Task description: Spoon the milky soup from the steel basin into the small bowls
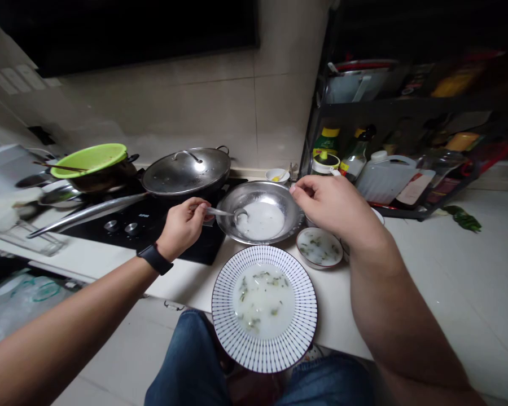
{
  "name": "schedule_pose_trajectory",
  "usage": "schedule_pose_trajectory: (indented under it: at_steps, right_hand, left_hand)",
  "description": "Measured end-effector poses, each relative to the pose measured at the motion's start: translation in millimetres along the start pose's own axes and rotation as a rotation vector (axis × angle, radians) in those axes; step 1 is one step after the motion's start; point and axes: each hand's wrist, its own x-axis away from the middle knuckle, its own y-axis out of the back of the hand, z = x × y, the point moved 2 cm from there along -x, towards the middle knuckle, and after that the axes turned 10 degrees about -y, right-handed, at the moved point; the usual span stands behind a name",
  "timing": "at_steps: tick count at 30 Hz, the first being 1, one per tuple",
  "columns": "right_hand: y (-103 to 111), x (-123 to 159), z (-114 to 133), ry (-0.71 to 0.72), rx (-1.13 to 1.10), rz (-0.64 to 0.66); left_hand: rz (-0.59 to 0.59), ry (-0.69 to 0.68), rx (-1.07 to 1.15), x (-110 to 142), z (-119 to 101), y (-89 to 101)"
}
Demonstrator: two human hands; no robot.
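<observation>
The left hand (182, 228), a black wristwatch (154, 258) at its wrist, grips a slim metal spoon (222, 212) whose bowl rests inside a wide stainless-steel bowl (279, 194) holding milky white liquid (258, 221). The right hand (325, 208), thumb and fingers pinched closed, hovers just beside that bowl's upper right rim. Below, a round white plate with fine blue radial stripes (237, 338) holds cloudy liquid flecked with green, and a small white dish (319, 248) at its upper right holds the same, both on the white tabletop (427, 282). A black glass gas hob (139, 237) lies at left, bearing a steel-lidded wok (186, 172). A lime-green plastic colander (88, 160) sits at upper left, and bottles crowd a dark metal shelf (406, 107) at upper right.
</observation>
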Motion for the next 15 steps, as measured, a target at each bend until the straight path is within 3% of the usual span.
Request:
schedule_pose_trajectory:
  at_steps: [4, 9, 12, 15]
  right_hand:
    - [0, 1, 0, 0.008, 0.006, 0.007]
    - [0, 1, -1, 0.02, 0.014, 0.005]
    - [0, 1, -1, 0.029, 0.013, 0.003]
    - [0, 1, -1, 0.03, 0.018, 0.002]
  left_hand:
    - [-0.109, 0.237, 0.281, 3, -5, 0.2]
    - [-0.18, 0.564, 0.521, 3, 2, -15.8]
    - [-0.177, 0.657, 0.568, 3, 0, -20.8]
    - [-0.178, 0.663, 0.591, 1, -7, -18.5]
